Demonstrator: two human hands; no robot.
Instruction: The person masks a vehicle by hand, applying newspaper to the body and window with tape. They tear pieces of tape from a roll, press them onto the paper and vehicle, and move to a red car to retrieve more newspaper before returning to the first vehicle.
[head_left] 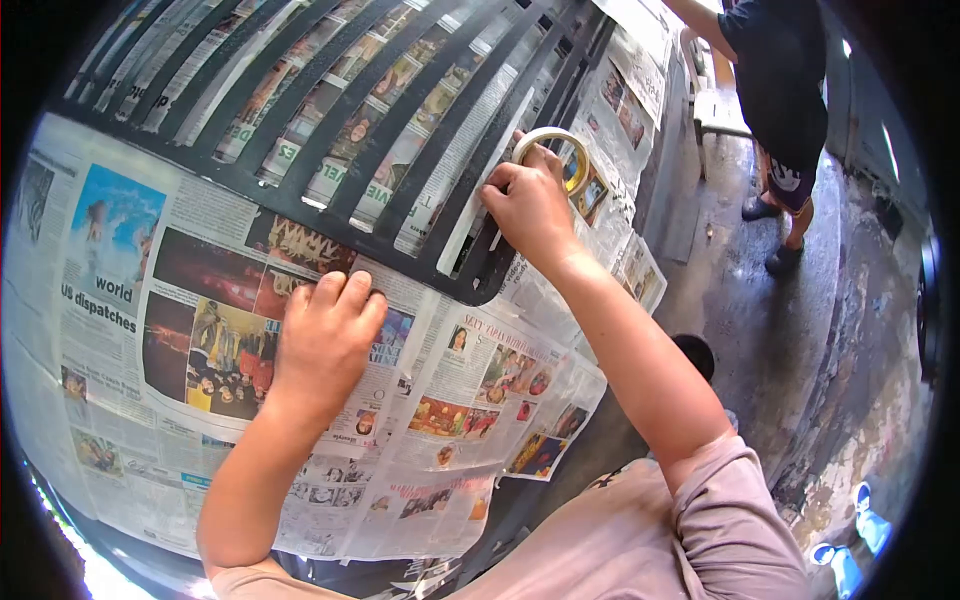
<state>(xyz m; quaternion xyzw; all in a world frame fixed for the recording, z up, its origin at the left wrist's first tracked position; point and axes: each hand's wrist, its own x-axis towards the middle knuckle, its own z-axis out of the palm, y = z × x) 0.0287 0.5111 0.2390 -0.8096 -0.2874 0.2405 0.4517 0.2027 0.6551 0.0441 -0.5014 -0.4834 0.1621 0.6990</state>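
Note:
My right hand (530, 200) is closed on a roll of masking tape (553, 134) above the right corner of a black slatted rack (375, 245). The fingers grip the near side of the roll. My left hand (335, 345) rests on the newspaper sheets (240, 225) just in front of the rack's near edge. Its fingers are bent and held together, and their tips are hidden beneath the hand, so I cannot make out what they pinch. Newsprint shows through the gaps between the slats and hangs over the near side.
At the upper right a person (775, 90) in dark clothing stands on the wet concrete floor (720, 260). Close by is a white chair (722, 112). Blue and white shoes (870, 520) lie at the lower right. A dark round object (693, 357) sits below my right forearm.

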